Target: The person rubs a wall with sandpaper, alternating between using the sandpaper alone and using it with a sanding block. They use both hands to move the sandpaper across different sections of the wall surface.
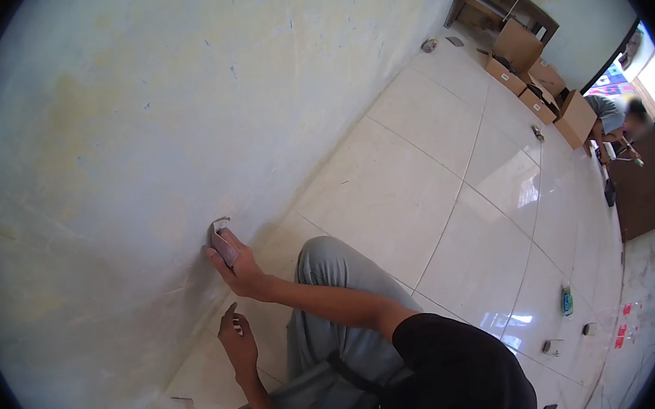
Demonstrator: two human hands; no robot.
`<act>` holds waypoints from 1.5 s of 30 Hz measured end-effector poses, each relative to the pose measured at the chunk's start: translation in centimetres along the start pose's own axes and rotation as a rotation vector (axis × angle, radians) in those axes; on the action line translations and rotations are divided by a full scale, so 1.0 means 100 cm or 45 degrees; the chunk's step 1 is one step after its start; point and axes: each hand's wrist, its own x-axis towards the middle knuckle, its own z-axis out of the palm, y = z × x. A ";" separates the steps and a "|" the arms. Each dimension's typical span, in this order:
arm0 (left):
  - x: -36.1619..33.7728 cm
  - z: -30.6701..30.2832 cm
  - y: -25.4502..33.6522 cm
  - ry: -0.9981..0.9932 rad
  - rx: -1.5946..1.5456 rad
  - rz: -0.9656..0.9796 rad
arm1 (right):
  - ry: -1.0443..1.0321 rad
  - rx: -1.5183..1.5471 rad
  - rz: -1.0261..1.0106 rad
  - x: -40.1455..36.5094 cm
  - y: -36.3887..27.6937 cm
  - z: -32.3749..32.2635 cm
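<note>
We see a plaster wall point(143, 143), matte and uneven, with yellowish stains and small bluish chips. Beside it is a glossy floor point(410, 174) of large square tiles. We count one folded sandpaper point(225, 248), brownish and stiff, pressed to the lower wall, and at least three cardboard boxes point(505, 76) far away. Of two hands, the right hand point(246, 275) grasps the sandpaper, its arm stretched across the knee; the left hand point(237, 341) is released, fingers half curled, near the wall's foot.

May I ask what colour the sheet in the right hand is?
The sheet looks dull purplish-brown, with a paler upper part; head view.
</note>
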 end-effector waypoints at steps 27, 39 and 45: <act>0.001 0.008 -0.020 -0.031 0.077 0.000 | 0.134 -0.047 -0.141 0.002 0.001 0.006; 0.000 0.007 -0.007 -0.050 0.025 -0.048 | 0.180 0.236 0.179 -0.008 0.013 0.010; 0.004 0.003 -0.013 0.029 -0.028 -0.010 | 0.112 -0.025 0.049 -0.021 0.033 0.019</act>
